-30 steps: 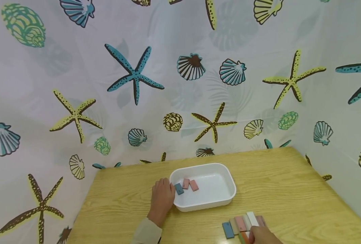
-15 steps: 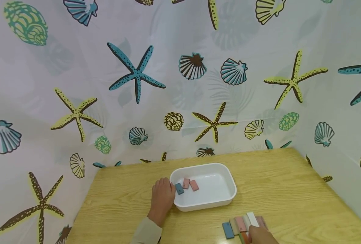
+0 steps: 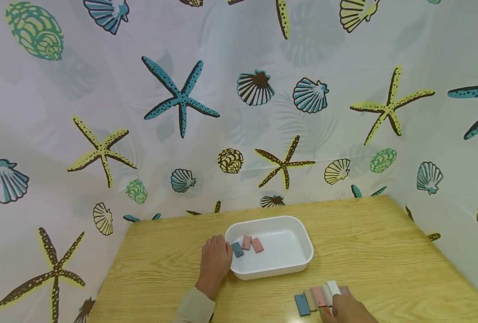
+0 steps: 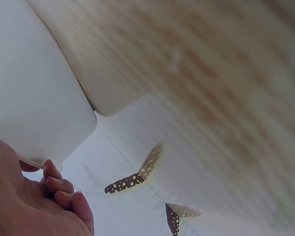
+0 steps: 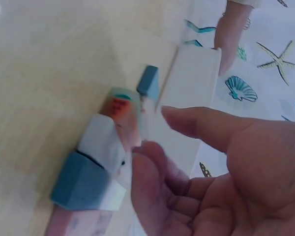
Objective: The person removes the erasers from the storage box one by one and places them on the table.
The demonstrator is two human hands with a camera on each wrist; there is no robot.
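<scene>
My left hand (image 3: 215, 260) grips the left rim of a white tray (image 3: 287, 251), fingers curled at its edge in the left wrist view. Inside the tray's left end lie a blue block (image 3: 237, 249) and two pink blocks (image 3: 257, 245). Small blocks stand close together in front of the tray: a blue block (image 3: 302, 304), a tan block (image 3: 310, 299), a pink block (image 3: 318, 296) and others. Over their near side is my right hand (image 3: 349, 310), partly hiding them. The right wrist view shows its thumb apart from the fingers beside an orange-and-green block (image 5: 120, 110), nothing held between them.
The wooden table (image 3: 158, 264) reaches back to a white curtain (image 3: 239, 130) printed with shells and starfish, which also hangs at both sides. In the right wrist view, a white block (image 5: 98, 140) and a blue-and-white block (image 5: 81, 182) sit by the fingers.
My right hand has shifted slightly up over the block group, now covering more of the white block. The left hand and the tray stay where they were.
</scene>
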